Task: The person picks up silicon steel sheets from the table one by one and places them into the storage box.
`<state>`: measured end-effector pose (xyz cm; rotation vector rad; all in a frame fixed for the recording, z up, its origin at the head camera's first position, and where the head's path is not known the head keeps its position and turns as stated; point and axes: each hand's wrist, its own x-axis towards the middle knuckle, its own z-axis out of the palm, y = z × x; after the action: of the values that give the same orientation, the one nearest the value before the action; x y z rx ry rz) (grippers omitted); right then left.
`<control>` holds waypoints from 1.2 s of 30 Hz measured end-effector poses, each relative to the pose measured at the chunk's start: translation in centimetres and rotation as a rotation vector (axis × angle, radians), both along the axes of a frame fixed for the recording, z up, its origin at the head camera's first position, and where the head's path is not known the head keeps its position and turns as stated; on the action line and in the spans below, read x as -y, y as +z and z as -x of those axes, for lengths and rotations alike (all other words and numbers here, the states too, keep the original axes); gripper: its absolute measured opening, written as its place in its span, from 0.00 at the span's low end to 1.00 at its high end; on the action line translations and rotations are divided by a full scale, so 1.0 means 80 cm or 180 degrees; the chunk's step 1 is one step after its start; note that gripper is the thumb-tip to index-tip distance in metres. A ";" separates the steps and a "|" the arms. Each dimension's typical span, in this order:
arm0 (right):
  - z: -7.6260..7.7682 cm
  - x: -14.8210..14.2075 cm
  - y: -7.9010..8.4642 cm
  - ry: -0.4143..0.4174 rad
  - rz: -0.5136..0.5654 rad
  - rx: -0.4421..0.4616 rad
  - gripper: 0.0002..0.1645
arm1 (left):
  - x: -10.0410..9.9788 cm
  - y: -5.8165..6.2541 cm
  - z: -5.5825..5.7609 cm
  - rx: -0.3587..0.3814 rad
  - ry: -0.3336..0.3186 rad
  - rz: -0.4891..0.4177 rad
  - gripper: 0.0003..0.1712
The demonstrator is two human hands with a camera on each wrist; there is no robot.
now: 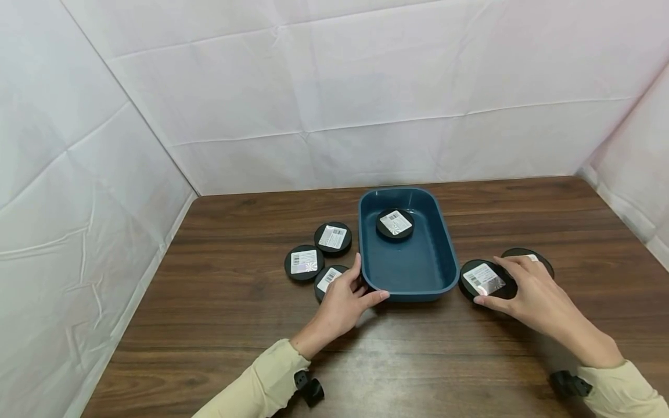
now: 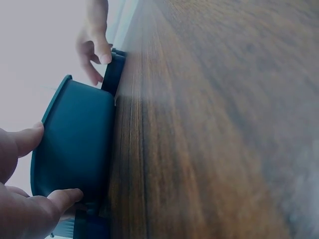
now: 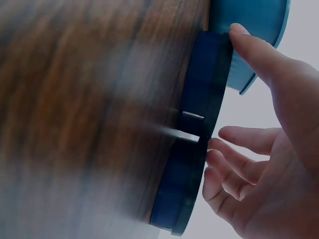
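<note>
A blue plastic tray stands on the table, with one round black tin inside bearing a white label. My left hand rests against its near left corner, the thumb along the front rim. In the left wrist view, fingers touch the tray's outer wall. To the tray's right, my right hand is spread over a labelled black tin, thumb at the near edge and index finger at the far edge. The right wrist view has the fingertips about level with the lid. A second tin lies partly hidden behind this hand.
Left of the tray lie three black tins, grouped close together; my left hand partly covers the nearest one. The brown wooden table is bordered by white cloth walls at the back and sides.
</note>
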<state>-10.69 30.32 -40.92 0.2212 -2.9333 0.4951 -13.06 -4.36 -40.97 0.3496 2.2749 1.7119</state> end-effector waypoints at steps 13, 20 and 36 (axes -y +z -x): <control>0.004 0.003 -0.001 -0.0056 -0.0121 0.0212 0.60 | 0.000 -0.001 0.000 0.0028 0.0017 -0.0071 0.53; 0.008 0.005 0.001 -0.0067 -0.0238 0.0259 0.64 | 0.001 0.000 -0.001 0.0026 0.0025 -0.0056 0.53; 0.011 0.004 0.001 -0.0024 -0.0307 0.0124 0.62 | 0.001 -0.001 0.000 -0.0049 -0.0014 -0.0027 0.53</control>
<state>-11.58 30.04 -40.83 0.2144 -2.9980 0.3612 -13.07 -4.45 -41.06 0.3703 2.2767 1.7230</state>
